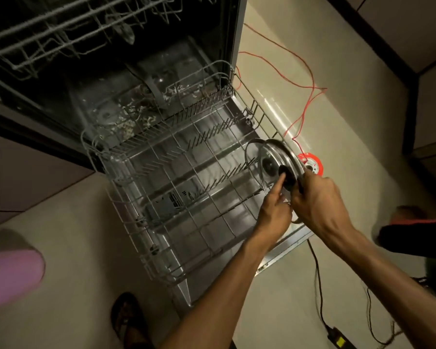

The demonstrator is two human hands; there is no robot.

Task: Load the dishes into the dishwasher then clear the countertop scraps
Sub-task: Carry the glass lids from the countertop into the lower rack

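Observation:
The dishwasher stands open with its lower wire rack pulled out over the door. Two glass pot lids with metal rims and black knobs stand on edge at the rack's right side. My right hand grips the nearer lid at its black knob. My left hand reaches beside it, its index finger stretched out and touching the same knob. The rest of the lower rack holds no dishes that I can see. The upper rack is at the top left, dark inside.
A red cable runs over the floor to a red reel right of the rack. A black cable and adapter lie at the lower right. My sandalled foot stands below the door. A pink object shows at the left edge.

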